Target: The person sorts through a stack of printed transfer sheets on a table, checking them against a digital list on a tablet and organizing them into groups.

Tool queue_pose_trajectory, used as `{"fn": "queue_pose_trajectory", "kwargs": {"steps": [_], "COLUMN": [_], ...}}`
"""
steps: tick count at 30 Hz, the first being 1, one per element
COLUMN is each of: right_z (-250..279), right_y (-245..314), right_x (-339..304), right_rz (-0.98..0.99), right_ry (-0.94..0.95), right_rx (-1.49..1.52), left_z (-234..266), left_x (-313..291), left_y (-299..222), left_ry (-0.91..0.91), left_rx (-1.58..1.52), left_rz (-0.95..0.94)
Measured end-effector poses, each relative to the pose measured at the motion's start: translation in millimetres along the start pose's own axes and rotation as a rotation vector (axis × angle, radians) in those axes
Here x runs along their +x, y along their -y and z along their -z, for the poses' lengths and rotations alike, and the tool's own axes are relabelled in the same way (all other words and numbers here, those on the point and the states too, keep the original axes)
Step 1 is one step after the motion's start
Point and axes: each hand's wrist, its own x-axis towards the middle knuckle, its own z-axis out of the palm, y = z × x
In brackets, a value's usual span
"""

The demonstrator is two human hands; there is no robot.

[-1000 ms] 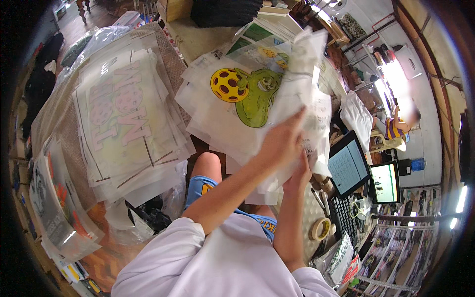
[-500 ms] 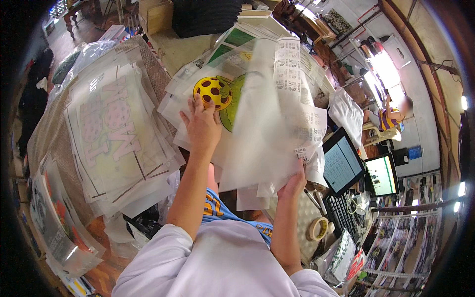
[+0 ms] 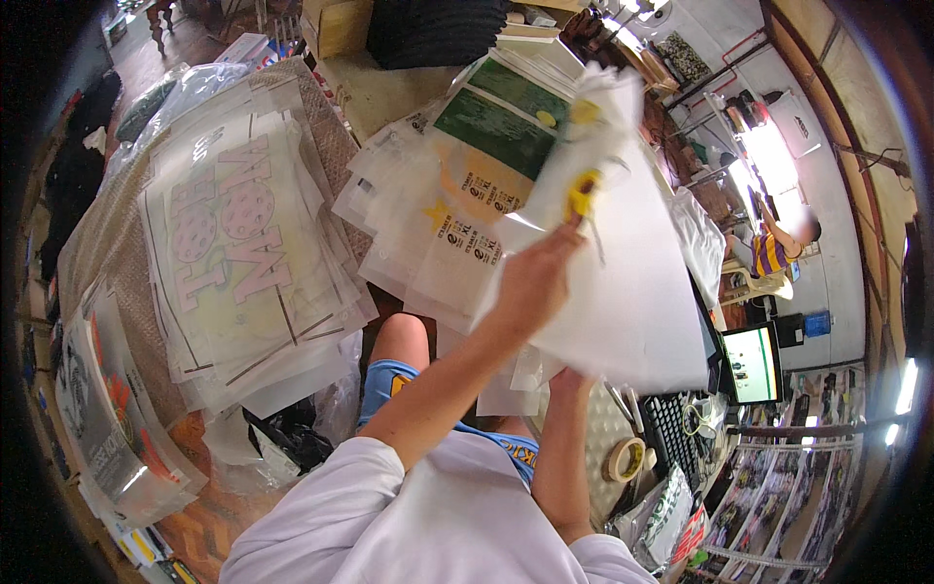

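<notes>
My left hand [image 3: 537, 282] reaches across to the right, its fingers closed on a translucent printed film sheet [image 3: 637, 292]. That sheet is lifted and blurred, with a yellow patch of print by my fingertips. Below it, my right hand [image 3: 571, 383] grips the near edge of the lifted sheets; most of its fingers are hidden under them. In front of me lies a loose pile of film sheets [image 3: 457, 263], with small black label prints and a faint orange design uppermost. Behind those is a sheet with dark green printed blocks [image 3: 496, 128].
Left stands another stack of film sheets [image 3: 229, 234] with pink lettering, on a bubble-wrap-like cover [image 3: 107, 253]. At right are a keyboard [image 3: 673, 428], a tape roll [image 3: 626, 458], a lit monitor [image 3: 752, 362] and plastic-wrapped packages [image 3: 662, 506]. A person [image 3: 778, 243] sits farther right.
My left hand has moved right from the yellow ball print, carrying a sheet over. The green and yellow design has left the pile's top, and label prints now show. The raised sheets spread farther right.
</notes>
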Motion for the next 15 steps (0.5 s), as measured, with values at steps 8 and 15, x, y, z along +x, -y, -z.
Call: {"fn": "queue_pose_trajectory", "kwargs": {"steps": [8,15], "right_z": [13,15], "right_y": [-5,-9], "right_x": [5,-3], "right_rz": [-0.025,-0.046], "right_ry": [0.034,0.058], "right_rx": [0.064,0.131], "left_z": [-27,-22], "left_x": [-29,-31], "left_y": [-30,-20], "left_ry": [0.289,0.448], "left_rx": [-0.07,-0.122], "left_rz": [-0.023,-0.047]}}
